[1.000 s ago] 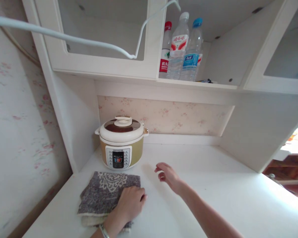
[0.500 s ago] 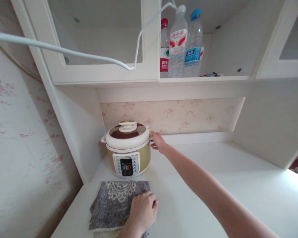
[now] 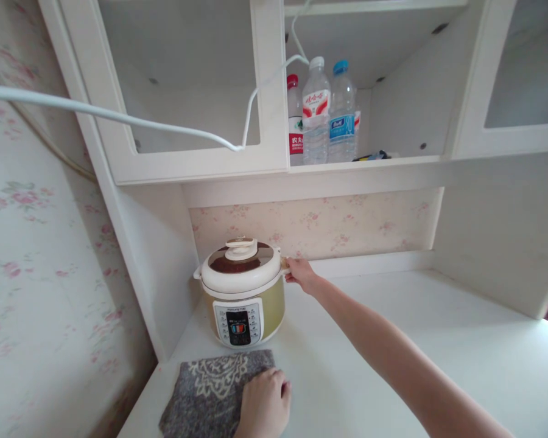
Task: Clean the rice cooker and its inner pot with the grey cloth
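Observation:
An electric pressure cooker, with a white lid rim, a brown lid top and a greenish-gold body, stands upright at the back left of the counter. My right hand reaches out to its right side, with the fingers closed around the side handle. A small tan patch shows by the fingertips; I cannot make out what it is. In front of the cooker lies a grey patterned cloth. My left hand is on the cloth's right edge, fingers curled; the fingertips are hidden underneath.
A white cable crosses the view in front of the upper cabinet. Several plastic bottles stand on the cabinet's open shelf. White panels bound the counter on both sides, and floral wallpaper covers the left wall.
The view has tilted upward, so the cabinet, cooker and cloth sit lower in the picture. My right hand remains at the cooker's side and my left on the cloth.

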Tool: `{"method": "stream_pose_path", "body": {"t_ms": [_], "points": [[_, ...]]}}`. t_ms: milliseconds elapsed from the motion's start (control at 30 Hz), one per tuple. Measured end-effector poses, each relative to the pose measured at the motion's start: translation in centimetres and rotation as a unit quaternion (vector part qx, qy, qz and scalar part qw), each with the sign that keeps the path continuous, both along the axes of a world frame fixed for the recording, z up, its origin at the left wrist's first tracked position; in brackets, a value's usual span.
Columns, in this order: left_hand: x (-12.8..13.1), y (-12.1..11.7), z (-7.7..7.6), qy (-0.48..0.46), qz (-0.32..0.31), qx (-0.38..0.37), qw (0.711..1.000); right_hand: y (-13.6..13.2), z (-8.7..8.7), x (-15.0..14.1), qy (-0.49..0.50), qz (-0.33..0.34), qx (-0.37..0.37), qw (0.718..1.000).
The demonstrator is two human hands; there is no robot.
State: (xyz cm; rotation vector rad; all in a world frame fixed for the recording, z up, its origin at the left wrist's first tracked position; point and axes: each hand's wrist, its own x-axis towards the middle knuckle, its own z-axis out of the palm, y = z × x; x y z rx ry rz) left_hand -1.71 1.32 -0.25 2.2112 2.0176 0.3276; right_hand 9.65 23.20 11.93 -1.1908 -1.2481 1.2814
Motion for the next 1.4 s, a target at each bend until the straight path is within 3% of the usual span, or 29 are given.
{"method": "stream_pose_path", "body": {"t_ms": [200, 500, 700, 867, 1000, 1200, 1300, 1400], "points": [[-0.3, 0.0, 0.5, 0.013, 0.03, -0.007, 0.999, 0.0, 0.5, 4.0, -0.007, -0.015, 0.002, 1.0], [-0.7, 0.4, -0.4, -0.001, 0.038, 0.026, 0.999, -0.9, 1.2, 13.9, -0.024, -0.065, 0.011, 0.998], [-0.1, 1.0, 0.7, -0.147, 0.01, 0.101, 0.984, -3.0, 0.8, 19.9, -0.041, -0.106, 0.014, 0.993], [1.6, 4.5, 1.9, -0.279, -0.008, 0.165, 0.946, -5.1, 0.5, 23.6, -0.064, -0.151, 0.009, 0.986], [3.2, 8.4, 2.0, -0.363, 0.019, 0.137, 0.921, -8.7, -2.1, 24.7, -0.071, -0.13, 0.01, 0.989], [5.8, 10.1, -0.2, -0.473, 0.08, 0.125, 0.869, -15.1, -10.0, 21.9, -0.092, 0.057, -0.034, 0.994], [6.3, 10.1, -0.8, -0.484, 0.086, 0.11, 0.864, -15.3, -13.1, 20.2, -0.134, 0.066, -0.033, 0.988], [6.3, 10.6, -1.1, -0.477, 0.081, 0.104, 0.869, -14.3, -14.5, 19.4, -0.141, 0.064, -0.032, 0.987]]}}
